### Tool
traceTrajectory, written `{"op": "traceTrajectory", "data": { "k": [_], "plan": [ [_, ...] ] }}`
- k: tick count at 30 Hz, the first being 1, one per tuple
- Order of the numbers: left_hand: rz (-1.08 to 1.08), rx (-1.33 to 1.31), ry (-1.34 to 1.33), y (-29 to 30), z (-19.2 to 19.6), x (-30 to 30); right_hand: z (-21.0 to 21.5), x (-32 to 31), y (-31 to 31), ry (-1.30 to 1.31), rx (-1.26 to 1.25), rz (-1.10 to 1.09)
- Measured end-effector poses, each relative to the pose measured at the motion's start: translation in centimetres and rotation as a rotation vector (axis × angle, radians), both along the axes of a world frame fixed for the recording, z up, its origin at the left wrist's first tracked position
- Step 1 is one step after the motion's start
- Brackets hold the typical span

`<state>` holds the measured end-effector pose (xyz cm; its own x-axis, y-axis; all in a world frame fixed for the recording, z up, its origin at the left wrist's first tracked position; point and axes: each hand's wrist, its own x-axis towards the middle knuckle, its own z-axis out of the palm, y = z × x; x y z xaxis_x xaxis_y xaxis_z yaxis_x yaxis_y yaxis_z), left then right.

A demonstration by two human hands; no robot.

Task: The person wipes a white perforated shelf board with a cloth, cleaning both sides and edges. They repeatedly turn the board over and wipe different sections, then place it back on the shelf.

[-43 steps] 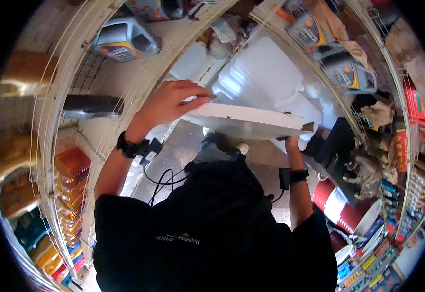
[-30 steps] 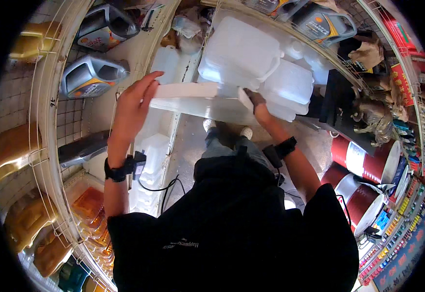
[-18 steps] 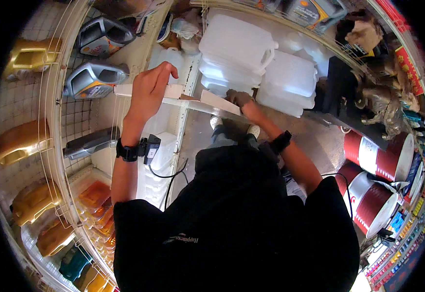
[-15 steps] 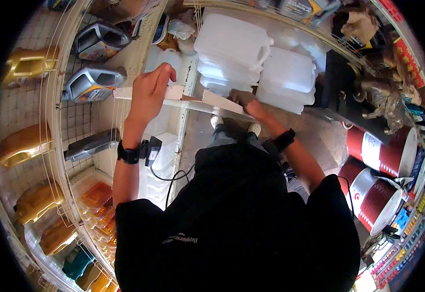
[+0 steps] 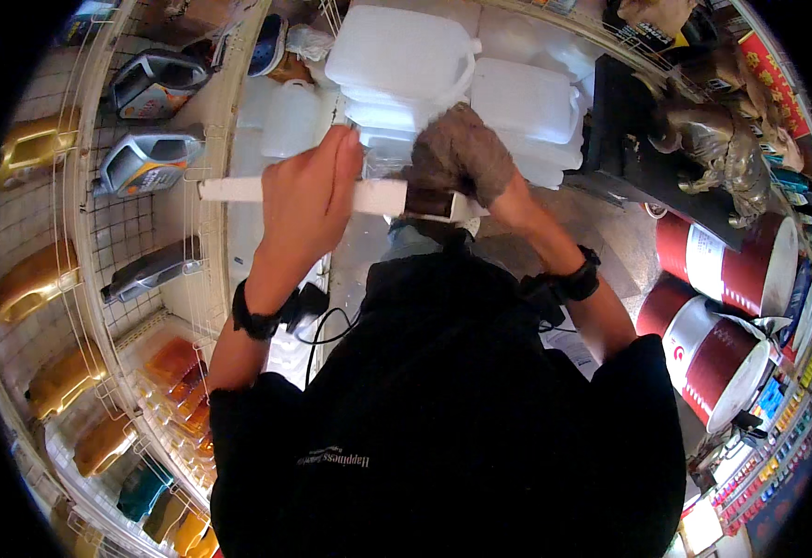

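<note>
My left hand (image 5: 313,191) is closed around a long, narrow white panel (image 5: 231,191) held level in front of my body. Toward its right end the panel shows a dark brown hollow part (image 5: 429,201) framed by white edges. My right hand (image 5: 501,182) grips a bunched grey-brown rag (image 5: 462,149) and brings it against the top of that end. The rag hides most of my right fingers. Just beyond the rag lie white plastic jugs (image 5: 401,54), stacked on their sides.
On the left, wire-fronted shelves hold grey oil bottles (image 5: 150,160) and gold bottles (image 5: 39,279). Red-and-white drums (image 5: 717,363) lie to the right, below a dark board (image 5: 624,130) with a metallic animal figure (image 5: 717,153). Another white jug (image 5: 291,119) stands behind my left hand.
My left hand has shifted right along with the panel. The rag in my right hand shows much more now, and the panel's brown hollow part has turned into view. The head view has shifted slightly.
</note>
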<state>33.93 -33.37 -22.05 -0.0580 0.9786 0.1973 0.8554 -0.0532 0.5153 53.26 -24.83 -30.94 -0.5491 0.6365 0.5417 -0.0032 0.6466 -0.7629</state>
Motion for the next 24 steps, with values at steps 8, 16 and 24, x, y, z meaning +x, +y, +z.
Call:
{"op": "traceTrajectory", "data": {
  "k": [8, 16, 24],
  "plan": [
    [-0.016, 0.026, 0.013, -5.4, 0.6, 3.3, -11.6, 8.3, -2.9, -0.445, -0.977, 0.287],
    [-0.105, 0.042, -0.113, -6.9, 0.8, 3.4, -21.3, 12.8, -3.1, -0.452, -1.066, 0.252],
    [-0.148, 0.081, -0.115, -7.8, 0.5, 3.5, -20.7, 12.6, -3.8, -0.464, -0.99, 0.537]
  ]
}}
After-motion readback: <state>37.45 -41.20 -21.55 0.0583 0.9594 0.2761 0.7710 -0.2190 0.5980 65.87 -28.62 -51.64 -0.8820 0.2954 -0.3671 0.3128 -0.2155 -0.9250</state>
